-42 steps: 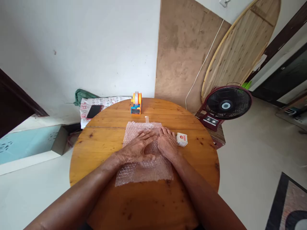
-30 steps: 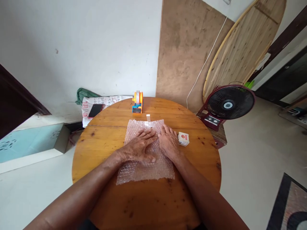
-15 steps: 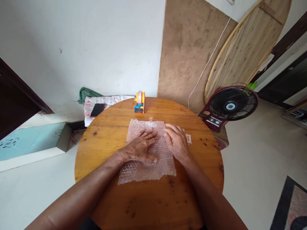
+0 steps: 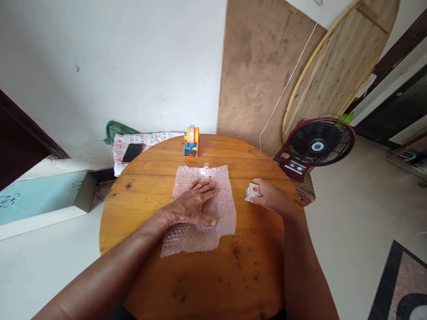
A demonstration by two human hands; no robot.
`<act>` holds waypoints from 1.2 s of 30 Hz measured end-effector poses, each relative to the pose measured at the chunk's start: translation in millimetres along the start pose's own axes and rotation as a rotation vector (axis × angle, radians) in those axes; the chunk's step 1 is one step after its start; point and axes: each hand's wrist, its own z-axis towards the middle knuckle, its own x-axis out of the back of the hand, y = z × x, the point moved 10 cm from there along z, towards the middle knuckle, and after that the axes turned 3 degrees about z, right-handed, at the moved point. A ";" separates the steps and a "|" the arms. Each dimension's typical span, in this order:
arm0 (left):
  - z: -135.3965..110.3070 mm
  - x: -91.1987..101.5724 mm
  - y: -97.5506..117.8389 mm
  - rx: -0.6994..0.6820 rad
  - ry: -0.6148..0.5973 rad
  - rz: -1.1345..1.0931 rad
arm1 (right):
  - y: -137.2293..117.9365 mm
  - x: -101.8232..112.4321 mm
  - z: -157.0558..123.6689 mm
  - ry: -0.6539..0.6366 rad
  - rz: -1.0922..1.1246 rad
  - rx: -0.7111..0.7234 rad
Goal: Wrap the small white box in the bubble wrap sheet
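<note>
A sheet of bubble wrap [image 4: 195, 240] lies on the round wooden table [image 4: 150, 195], with a strip of clear tape [image 4: 206, 168] at its far edge. Spread flat on the sheet, my left hand [image 4: 196, 202] presses it down with the fingers apart. To the right of the sheet, my right hand [image 4: 275, 196] grips a small white box [image 4: 254, 191] with red print, thumb and fingers on its sides. An orange and blue tape dispenser [image 4: 191, 142] stands near the table's far edge.
Right of the table is a dark red fan [image 4: 318, 144]. Beyond the left far edge lie a printed white sack [image 4: 122, 149] and a dark phone [image 4: 132, 152]. A wall [image 4: 150, 66] rises behind the table, and a large round wooden board [image 4: 340, 66] leans at the right.
My right hand has left the bubble wrap's right edge, moved right and taken hold of the small box. The sheet's lower right corner has folded. My left hand stays on the sheet.
</note>
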 end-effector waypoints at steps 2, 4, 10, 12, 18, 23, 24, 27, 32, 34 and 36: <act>-0.1 0.5 0.2 -0.003 0.006 0.001 | -0.6 1.4 0.1 0.003 -0.042 -0.020; -0.2 -0.1 -0.4 -0.008 0.011 0.004 | -1.7 10.0 0.0 0.071 -0.012 -0.041; 1.6 -2.1 -1.0 -0.033 0.049 0.016 | -37.8 30.2 -11.7 0.245 0.779 0.198; 1.9 -0.6 0.2 -0.032 0.056 0.009 | -67.7 19.2 -19.3 0.132 0.986 0.341; -1.2 7.8 3.7 -0.011 0.034 -0.105 | -139.9 -41.0 -39.1 -0.284 1.056 0.556; -1.1 10.2 2.1 0.054 0.010 -0.111 | -135.8 -61.3 -26.2 -0.282 0.935 0.559; -0.6 10.0 1.8 0.067 0.005 -0.104 | -131.7 -62.0 -23.0 -0.265 0.905 0.545; 0.2 8.8 2.2 0.070 0.003 -0.108 | -121.1 -59.8 -17.4 -0.206 0.810 0.499; 0.4 6.4 0.1 0.033 0.050 -0.088 | -112.9 -53.3 -16.0 -0.138 0.709 0.448; 0.7 5.2 -0.3 0.026 0.048 -0.088 | -111.5 -51.5 -14.9 -0.113 0.678 0.433; 1.0 6.6 0.5 0.019 0.039 -0.103 | -111.5 -50.1 -13.7 -0.093 0.658 0.428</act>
